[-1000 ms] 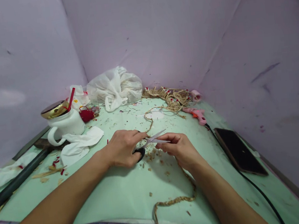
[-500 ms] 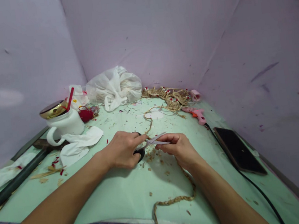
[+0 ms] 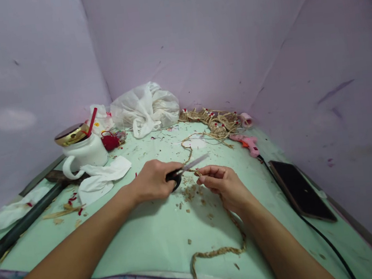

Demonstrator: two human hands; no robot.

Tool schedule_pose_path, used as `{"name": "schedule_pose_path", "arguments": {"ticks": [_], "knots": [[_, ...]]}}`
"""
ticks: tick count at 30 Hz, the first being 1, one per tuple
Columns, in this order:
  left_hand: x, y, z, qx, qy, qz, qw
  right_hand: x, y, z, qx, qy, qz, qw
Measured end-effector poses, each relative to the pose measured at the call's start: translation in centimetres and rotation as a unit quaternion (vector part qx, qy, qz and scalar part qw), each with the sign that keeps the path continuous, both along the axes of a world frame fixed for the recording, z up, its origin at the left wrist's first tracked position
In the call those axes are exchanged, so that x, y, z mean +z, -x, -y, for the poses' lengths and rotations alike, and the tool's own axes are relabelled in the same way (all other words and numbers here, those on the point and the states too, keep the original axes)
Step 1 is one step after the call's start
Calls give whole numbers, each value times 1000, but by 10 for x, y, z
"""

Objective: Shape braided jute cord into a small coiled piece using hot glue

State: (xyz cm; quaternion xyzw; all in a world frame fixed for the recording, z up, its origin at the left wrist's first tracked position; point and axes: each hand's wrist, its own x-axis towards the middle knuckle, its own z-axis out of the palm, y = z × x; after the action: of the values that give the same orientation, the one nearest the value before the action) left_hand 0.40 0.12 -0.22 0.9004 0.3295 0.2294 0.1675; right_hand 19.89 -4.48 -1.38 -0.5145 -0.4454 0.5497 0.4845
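Observation:
My left hand is closed round the black handles of a pair of scissors, whose blades are together and point right. My right hand pinches a braided straw cord near the scissors. From under that hand the cord runs down, bends left across the table and hangs over the front edge. Another stretch of cord leads from the scissors back to a pile of woven straw pieces with red tips. Small straw clippings lie scattered below both hands.
At the left stand a white mug with a gold lid, a white cloth and a dark-handled hammer. A plastic bag sits at the back. To the right are a pink glue gun, its black cable and a phone.
The scissor blades, spread half a second ago near my right fingertips, have come together. They now angle up and away from those fingers. The view has shifted slightly.

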Motion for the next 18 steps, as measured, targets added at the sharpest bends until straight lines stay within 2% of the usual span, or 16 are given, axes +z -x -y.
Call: {"name": "schedule_pose_path", "arguments": {"ticks": [3, 6, 14, 18], "knots": [[-3, 0, -5, 87, 9, 67, 994, 1, -2, 1, 9, 30, -8, 999], [-4, 0, -8, 134, 9, 80, 988, 1, -5, 0, 25, 69, -36, 997], [-2, -2, -4, 171, -26, 28, 985, -2, -3, -1, 11, 70, -57, 996], [-1, -2, -3, 147, -41, 4, 988, -1, -2, -2, 8, 68, -69, 995]]}}
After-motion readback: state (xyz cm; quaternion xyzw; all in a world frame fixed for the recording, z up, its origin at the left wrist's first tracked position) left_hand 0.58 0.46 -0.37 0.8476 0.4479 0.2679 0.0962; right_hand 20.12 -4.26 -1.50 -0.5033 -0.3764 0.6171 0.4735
